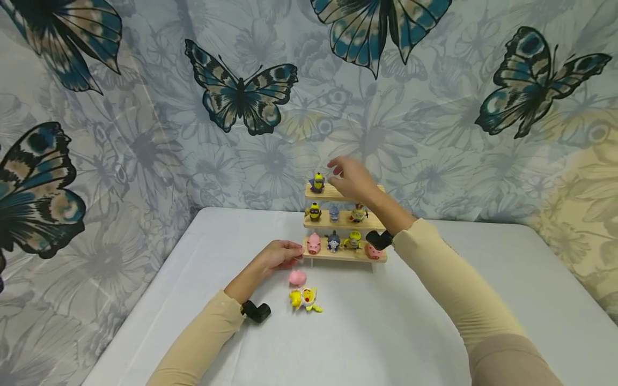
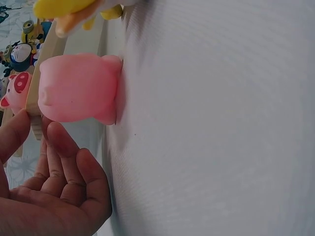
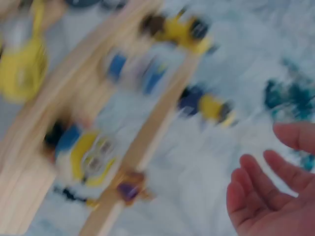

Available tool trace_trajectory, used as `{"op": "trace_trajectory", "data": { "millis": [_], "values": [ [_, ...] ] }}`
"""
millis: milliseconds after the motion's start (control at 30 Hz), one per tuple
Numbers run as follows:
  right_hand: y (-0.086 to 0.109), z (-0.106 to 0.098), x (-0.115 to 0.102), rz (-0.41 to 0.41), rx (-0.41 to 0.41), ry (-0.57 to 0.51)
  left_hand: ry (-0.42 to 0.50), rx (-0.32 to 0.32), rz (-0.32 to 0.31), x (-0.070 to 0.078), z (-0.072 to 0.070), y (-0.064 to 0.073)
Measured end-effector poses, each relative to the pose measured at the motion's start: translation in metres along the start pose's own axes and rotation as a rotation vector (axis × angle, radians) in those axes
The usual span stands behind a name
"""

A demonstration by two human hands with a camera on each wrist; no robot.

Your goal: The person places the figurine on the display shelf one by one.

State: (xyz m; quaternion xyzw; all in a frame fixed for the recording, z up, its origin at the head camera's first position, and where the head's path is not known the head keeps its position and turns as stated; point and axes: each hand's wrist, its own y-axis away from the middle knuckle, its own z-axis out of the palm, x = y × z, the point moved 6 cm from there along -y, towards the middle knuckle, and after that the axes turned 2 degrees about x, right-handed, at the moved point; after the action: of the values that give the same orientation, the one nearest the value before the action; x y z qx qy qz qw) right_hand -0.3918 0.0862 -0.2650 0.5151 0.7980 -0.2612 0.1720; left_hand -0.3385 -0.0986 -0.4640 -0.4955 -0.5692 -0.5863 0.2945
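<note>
A three-tier wooden display stand [image 1: 345, 256] holds small toy figures. My left hand [image 1: 279, 254] pinches the left end of its lowest tier between thumb and fingers, beside a pink pig figure [image 1: 314, 244]. Over the top tier, my right hand [image 1: 351, 176] is raised with relaxed fingers and nothing in them. Just left of it stands a yellow-and-purple minion figure [image 1: 317, 183]. On the table in front of the stand, another pink pig figure [image 2: 78, 87] stands close to my left fingers. Nearer to me lies a yellow-and-white figure [image 1: 305, 299].
The middle tier bears a dark-and-yellow figure [image 1: 315, 212], a small grey-blue one [image 1: 334, 214] and a minion figure [image 1: 358, 213]. Several figures line the lowest tier. A white cloth covers the table [image 1: 434, 321]; a butterfly-patterned curtain [image 1: 270, 161] hangs behind.
</note>
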Motion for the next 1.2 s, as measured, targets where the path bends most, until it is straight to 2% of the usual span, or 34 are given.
{"op": "trace_trajectory", "data": {
  "millis": [167, 400, 633, 767, 1033, 1200],
  "values": [
    [0.030, 0.000, -0.022, -0.085, 0.041, -0.092, -0.012, -0.001, 0.000, -0.001, 0.000, -0.001],
    [0.068, 0.016, -0.032, -0.153, -0.024, -0.121, -0.002, 0.036, -0.016, -0.005, 0.000, -0.005],
    [0.098, 0.046, -0.024, -0.113, -0.110, -0.171, -0.004, 0.032, -0.019, -0.004, 0.000, -0.005],
    [0.110, 0.066, -0.016, -0.085, -0.190, -0.177, 0.002, 0.026, -0.012, -0.003, 0.000, -0.004],
    [0.133, 0.110, 0.014, 0.040, -0.367, -0.241, -0.011, 0.024, -0.014, -0.004, 0.000, -0.004],
    [0.145, 0.131, 0.025, 0.059, -0.431, -0.255, -0.012, 0.020, -0.014, -0.003, 0.001, -0.002]
  ]
}}
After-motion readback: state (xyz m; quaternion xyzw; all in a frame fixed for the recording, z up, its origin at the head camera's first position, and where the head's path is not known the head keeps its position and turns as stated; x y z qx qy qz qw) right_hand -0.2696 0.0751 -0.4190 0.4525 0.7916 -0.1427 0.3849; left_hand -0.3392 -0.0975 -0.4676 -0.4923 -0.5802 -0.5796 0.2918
